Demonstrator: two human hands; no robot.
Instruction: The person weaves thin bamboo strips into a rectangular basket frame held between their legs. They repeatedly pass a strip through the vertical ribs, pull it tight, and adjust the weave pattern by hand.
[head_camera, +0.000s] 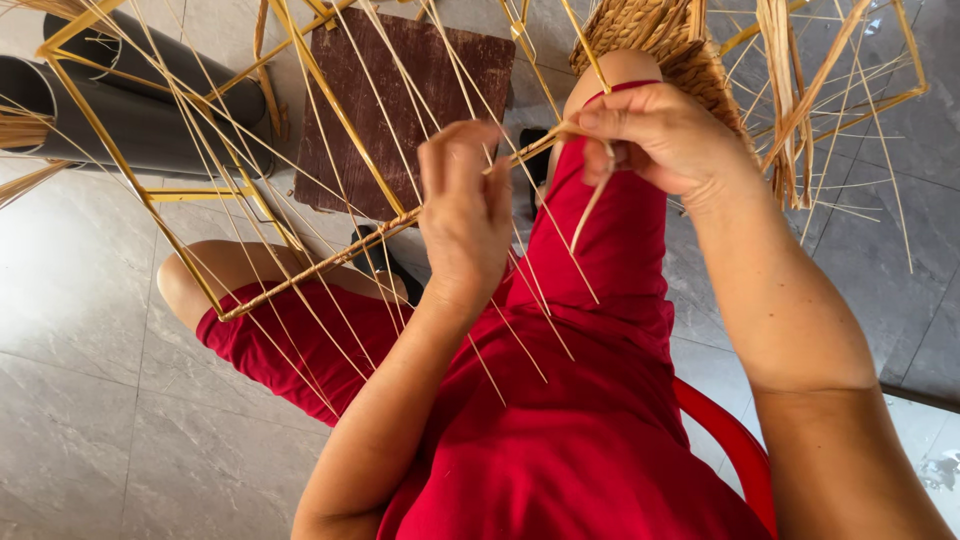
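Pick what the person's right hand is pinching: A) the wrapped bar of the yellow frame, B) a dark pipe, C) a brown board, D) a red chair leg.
A: the right hand pinches the wrapped bar at its upper end, beside the left hand, with thin strands hanging from it over the red shorts.

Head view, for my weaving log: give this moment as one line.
left hand: grips wrapped frame rod | right hand: pinches straw strand | woven panel: on knee

Both hands (465, 215) (660, 135) pinch straw strands (530, 150) over a yellow frame (330, 95).
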